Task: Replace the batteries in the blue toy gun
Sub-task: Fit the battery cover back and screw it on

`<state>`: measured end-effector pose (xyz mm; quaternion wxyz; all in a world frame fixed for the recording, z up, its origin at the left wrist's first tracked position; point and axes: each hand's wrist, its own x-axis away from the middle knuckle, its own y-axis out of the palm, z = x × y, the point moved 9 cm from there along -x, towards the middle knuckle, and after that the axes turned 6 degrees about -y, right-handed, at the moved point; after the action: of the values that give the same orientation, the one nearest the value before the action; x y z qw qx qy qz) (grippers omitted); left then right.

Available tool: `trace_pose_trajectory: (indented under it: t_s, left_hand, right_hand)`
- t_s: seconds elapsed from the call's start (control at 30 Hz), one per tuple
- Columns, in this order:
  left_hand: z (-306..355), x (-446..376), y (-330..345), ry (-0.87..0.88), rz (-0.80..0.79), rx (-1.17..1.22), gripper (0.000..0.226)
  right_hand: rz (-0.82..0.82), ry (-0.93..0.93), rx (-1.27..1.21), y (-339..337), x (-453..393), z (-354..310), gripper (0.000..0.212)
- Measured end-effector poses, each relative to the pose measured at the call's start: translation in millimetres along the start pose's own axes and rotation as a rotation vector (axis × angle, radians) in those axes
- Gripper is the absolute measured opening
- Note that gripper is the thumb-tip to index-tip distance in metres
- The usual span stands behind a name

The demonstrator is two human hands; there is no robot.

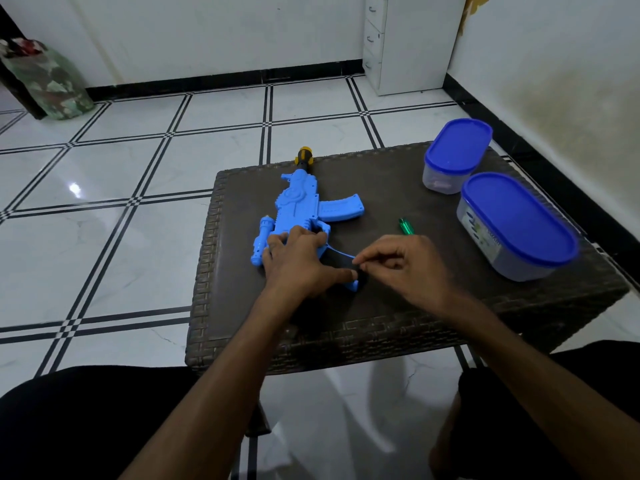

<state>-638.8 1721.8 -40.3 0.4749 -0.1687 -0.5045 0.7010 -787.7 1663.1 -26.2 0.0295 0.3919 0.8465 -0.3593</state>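
Note:
The blue toy gun lies flat on the dark wicker table, its yellow-and-black muzzle pointing away from me and its magazine sticking out to the right. My left hand lies over the rear of the gun body, fingers curled on it and thumb stretched along the rear end. My right hand pinches a thin blue edge of the gun's rear part between thumb and forefinger. My hands hide most of that rear part. A small green screwdriver lies on the table just beyond my right hand.
Two clear tubs with blue lids stand at the table's right side, a smaller one behind and a larger one nearer me. White tiled floor surrounds the table. My knees are under its near edge.

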Motion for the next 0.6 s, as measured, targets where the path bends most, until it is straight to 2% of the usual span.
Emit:
trace_pose_trajectory:
  t_s: [0.27, 0.47, 0.6]
  left_hand:
    - [2.1, -1.4, 1.6, -0.009, 0.020, -0.033, 0.089]
    - [0.5, -0.9, 1.6, 0.005, 0.033, -0.027, 0.088]
    - [1.6, 1.8, -0.9, 0.023, 0.058, -0.010, 0.084]
  right_hand:
    - [0.091, 0.017, -0.067, -3.5, 4.4, -0.2, 0.027]
    - [0.063, -0.039, -0.015, 0.0, 4.7, -1.9, 0.033]
    - [0.116, -0.129, 0.037, 1.8, 6.2, -4.5, 0.026]
